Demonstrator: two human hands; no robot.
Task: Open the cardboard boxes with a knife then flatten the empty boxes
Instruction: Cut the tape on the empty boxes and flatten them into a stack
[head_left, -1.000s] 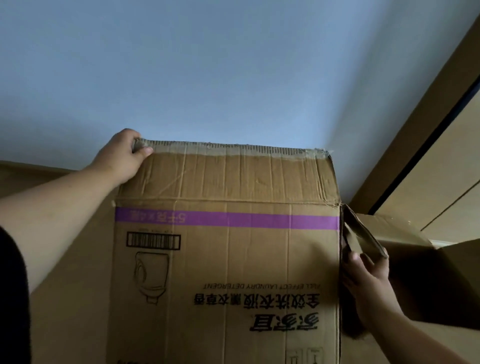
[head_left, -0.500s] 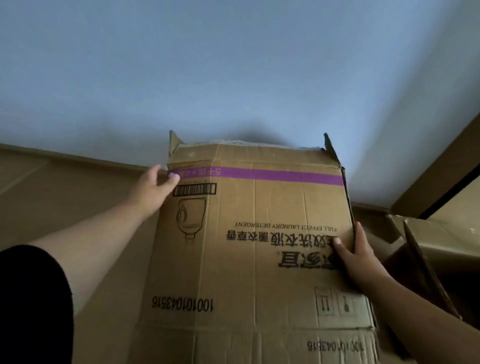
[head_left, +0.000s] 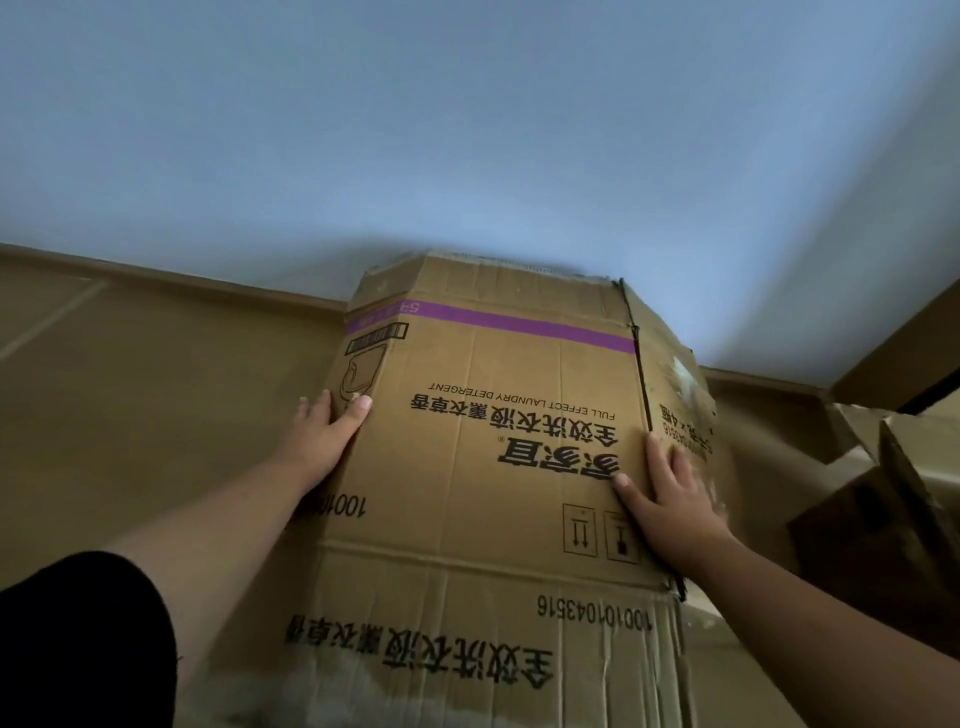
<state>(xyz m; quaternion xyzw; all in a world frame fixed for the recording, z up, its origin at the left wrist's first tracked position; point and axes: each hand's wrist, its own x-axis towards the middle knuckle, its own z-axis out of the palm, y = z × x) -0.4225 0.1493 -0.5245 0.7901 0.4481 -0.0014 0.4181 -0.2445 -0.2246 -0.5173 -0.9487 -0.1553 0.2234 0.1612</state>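
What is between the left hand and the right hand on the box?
In the head view, only the printed face of the cardboard box lies between the left hand and the right hand: black lettering, nothing else.

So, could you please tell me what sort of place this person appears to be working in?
Probably an indoor room, perhaps at home or in storage. A plain pale wall meets a floor covered with flattened cardboard, a laundry detergent box lies under both hands, and more boxes sit to the right.

A pale blue-grey wall (head_left: 467, 130) fills the upper view, dimly lit. Below the wall runs a brown baseboard (head_left: 171, 280), and below that lies the brown floor (head_left: 130, 389).
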